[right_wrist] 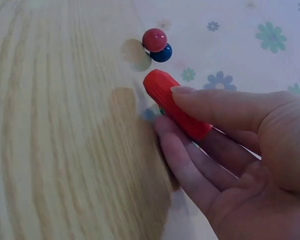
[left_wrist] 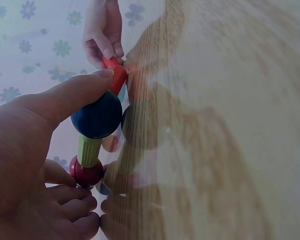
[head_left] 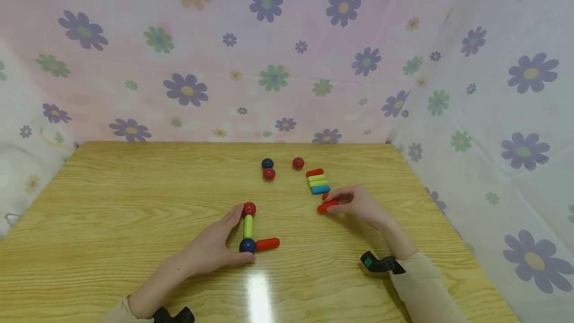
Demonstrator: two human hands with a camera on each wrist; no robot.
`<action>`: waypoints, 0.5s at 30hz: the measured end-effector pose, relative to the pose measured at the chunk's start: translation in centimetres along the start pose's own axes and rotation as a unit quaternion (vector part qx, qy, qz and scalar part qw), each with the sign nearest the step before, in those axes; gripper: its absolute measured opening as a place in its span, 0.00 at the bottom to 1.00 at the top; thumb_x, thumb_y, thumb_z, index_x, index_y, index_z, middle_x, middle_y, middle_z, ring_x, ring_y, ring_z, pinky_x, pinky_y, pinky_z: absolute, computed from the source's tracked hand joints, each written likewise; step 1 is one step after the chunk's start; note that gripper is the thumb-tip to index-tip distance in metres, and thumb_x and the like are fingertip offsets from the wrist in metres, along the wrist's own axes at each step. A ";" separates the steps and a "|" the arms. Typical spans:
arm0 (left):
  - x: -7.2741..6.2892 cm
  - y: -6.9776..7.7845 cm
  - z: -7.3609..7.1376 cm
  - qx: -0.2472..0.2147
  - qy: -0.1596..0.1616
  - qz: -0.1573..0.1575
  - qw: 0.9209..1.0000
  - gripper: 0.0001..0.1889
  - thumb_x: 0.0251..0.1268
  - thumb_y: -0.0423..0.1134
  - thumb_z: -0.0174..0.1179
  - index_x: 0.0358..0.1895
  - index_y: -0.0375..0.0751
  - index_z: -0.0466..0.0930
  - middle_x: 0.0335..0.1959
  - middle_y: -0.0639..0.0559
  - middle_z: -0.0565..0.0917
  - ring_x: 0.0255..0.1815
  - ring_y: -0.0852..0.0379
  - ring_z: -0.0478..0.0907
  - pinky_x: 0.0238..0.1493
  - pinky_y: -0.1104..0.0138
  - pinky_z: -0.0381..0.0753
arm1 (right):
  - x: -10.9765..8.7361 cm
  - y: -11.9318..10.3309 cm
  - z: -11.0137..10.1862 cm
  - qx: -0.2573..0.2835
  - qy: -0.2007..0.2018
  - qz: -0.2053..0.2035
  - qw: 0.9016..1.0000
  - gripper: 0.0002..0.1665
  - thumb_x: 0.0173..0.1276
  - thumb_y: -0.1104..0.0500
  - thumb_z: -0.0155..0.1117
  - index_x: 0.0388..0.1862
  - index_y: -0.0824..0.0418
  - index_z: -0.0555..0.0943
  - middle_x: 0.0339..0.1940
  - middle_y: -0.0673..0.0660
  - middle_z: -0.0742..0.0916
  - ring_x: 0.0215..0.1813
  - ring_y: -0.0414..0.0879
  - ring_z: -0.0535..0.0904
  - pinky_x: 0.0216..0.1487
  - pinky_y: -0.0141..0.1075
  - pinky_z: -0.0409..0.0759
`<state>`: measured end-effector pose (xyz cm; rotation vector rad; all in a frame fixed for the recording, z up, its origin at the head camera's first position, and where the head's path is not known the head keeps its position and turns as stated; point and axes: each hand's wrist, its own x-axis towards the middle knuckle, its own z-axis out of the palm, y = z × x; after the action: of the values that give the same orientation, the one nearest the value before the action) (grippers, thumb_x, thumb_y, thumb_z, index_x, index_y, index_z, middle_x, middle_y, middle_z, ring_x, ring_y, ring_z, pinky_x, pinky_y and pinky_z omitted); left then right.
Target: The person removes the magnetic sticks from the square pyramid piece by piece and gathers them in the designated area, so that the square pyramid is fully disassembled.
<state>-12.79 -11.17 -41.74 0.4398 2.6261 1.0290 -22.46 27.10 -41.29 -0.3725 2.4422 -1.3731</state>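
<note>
On the wooden table, my left hand (head_left: 208, 249) spans a joined piece of toy balls and rods. Its thumb touches the dark blue ball (left_wrist: 96, 117), and its fingers touch a red ball (head_left: 249, 208). A yellow-green rod (head_left: 248, 227) links those two balls, while a red rod (head_left: 268, 243) sticks out rightward from the blue one. To the right, my right hand (head_left: 358, 207) pinches another red rod (right_wrist: 172, 100) between thumb and fingers, just above the table. Behind that hand, one more red rod (head_left: 325, 196) is mostly hidden.
Past the right hand lies a row of rods: a red one (head_left: 315, 172), yellow-green ones (head_left: 317, 178) and a blue one (head_left: 320, 190). Farther back, a dark blue ball (head_left: 267, 163) touches a red ball (head_left: 269, 174). Another red ball (head_left: 298, 163) sits apart. Flowered cloth (head_left: 273, 108) surrounds the table.
</note>
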 end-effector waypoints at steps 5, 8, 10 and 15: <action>0.0 -0.1 0.0 -0.001 0.001 -0.001 1.000 0.62 0.49 0.67 0.72 0.82 0.43 0.45 0.81 0.43 0.52 0.79 0.39 0.54 0.74 0.43 0.60 | -0.1 -0.4 0.5 -0.039 0.010 -0.019 0.999 0.15 0.63 0.58 0.75 0.47 0.61 0.87 0.48 0.60 0.88 0.45 0.48 0.83 0.39 0.32 0.82; 0.0 -0.1 0.1 -0.001 0.002 -0.001 1.000 0.63 0.49 0.67 0.72 0.82 0.43 0.45 0.82 0.43 0.52 0.79 0.39 0.54 0.74 0.43 0.61 | -0.1 -0.6 0.8 -0.047 0.017 -0.016 0.999 0.14 0.62 0.59 0.75 0.46 0.61 0.88 0.49 0.60 0.88 0.44 0.49 0.81 0.37 0.32 0.81; 0.0 -0.1 0.1 0.000 0.003 0.000 1.000 0.63 0.49 0.67 0.71 0.82 0.43 0.45 0.81 0.43 0.52 0.79 0.39 0.54 0.74 0.43 0.61 | -0.1 -0.7 0.9 -0.051 0.022 -0.016 0.998 0.13 0.61 0.60 0.75 0.45 0.61 0.88 0.50 0.60 0.88 0.44 0.49 0.81 0.38 0.32 0.81; 0.0 -0.1 0.1 0.000 0.003 0.004 1.000 0.63 0.49 0.67 0.72 0.81 0.42 0.45 0.81 0.43 0.52 0.79 0.40 0.54 0.74 0.44 0.61 | 0.3 0.0 1.1 -0.049 0.033 -0.018 0.998 0.13 0.59 0.59 0.77 0.43 0.58 0.88 0.50 0.57 0.88 0.42 0.49 0.81 0.38 0.32 0.81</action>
<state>-12.76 -11.20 -41.85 0.4485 2.6329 1.0340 -22.29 26.13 -41.86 -0.4035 2.5745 -1.3034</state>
